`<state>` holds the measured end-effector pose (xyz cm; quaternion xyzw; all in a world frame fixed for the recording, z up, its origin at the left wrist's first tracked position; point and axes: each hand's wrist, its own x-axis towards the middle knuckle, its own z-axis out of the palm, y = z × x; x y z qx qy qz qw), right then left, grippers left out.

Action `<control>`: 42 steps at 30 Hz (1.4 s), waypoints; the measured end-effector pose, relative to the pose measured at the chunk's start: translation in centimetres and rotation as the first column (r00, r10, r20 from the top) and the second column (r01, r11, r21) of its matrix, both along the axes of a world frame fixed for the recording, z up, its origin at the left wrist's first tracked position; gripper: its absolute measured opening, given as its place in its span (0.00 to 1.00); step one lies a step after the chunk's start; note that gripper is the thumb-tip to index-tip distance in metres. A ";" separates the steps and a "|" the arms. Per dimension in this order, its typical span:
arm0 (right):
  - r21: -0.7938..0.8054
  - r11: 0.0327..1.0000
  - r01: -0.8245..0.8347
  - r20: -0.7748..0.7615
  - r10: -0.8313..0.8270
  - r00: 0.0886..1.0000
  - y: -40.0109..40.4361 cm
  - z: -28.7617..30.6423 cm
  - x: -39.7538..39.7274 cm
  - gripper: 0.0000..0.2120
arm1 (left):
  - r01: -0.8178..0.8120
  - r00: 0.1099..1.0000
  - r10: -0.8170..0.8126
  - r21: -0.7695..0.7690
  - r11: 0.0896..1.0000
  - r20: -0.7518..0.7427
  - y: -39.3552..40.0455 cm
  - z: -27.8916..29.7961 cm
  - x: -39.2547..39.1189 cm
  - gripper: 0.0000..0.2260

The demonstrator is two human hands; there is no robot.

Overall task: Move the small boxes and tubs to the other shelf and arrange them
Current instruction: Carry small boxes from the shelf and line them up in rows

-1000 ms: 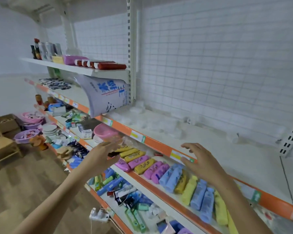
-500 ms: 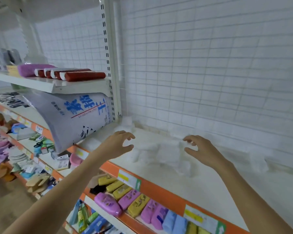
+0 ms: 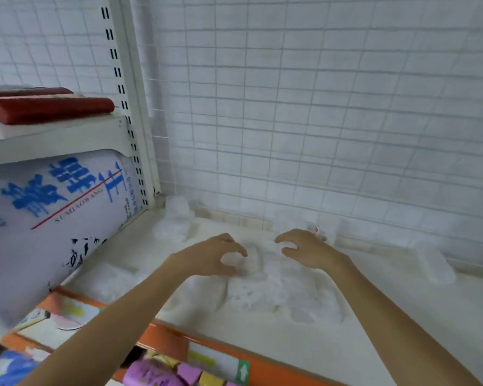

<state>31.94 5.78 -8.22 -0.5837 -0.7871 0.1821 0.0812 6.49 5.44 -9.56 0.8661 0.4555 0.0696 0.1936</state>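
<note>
Several clear plastic tubs lie scattered on the white shelf; they are blurred and pale against it. One heap of tubs sits in the middle. A stack of tubs stands in the back left corner, and a single tub lies at the right. My left hand hovers over the heap with its fingers curled and apart. Just to its right, my right hand is also spread with bent fingers. Neither hand visibly holds a tub.
A wire grid panel backs the shelf. A large white sack with blue print leans at the left under an upper shelf bearing red rolls. The orange shelf edge runs in front, with coloured packets below.
Both hands have moved forward and closer together over the heap of tubs. The view has come nearer to the shelf and turned away from the lower shelves.
</note>
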 end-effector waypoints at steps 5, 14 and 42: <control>-0.010 0.995 0.100 0.090 -0.098 0.991 0.7 0.4 -1.9 0.20 | 0.155 0.986 -0.151 0.061 0.986 -0.071 3.1 -0.7 -1.4 0.27; -0.031 0.951 0.308 0.152 -0.300 0.942 0.7 0.3 -5.3 0.27 | 0.194 0.981 -0.191 0.098 0.976 -0.031 7.8 -1.9 -6.7 0.28; -0.153 0.874 0.461 -0.329 -0.485 0.810 1.0 0.2 -10.0 0.17 | 0.025 0.935 0.004 -0.077 0.997 0.355 7.8 -0.5 -10.9 0.12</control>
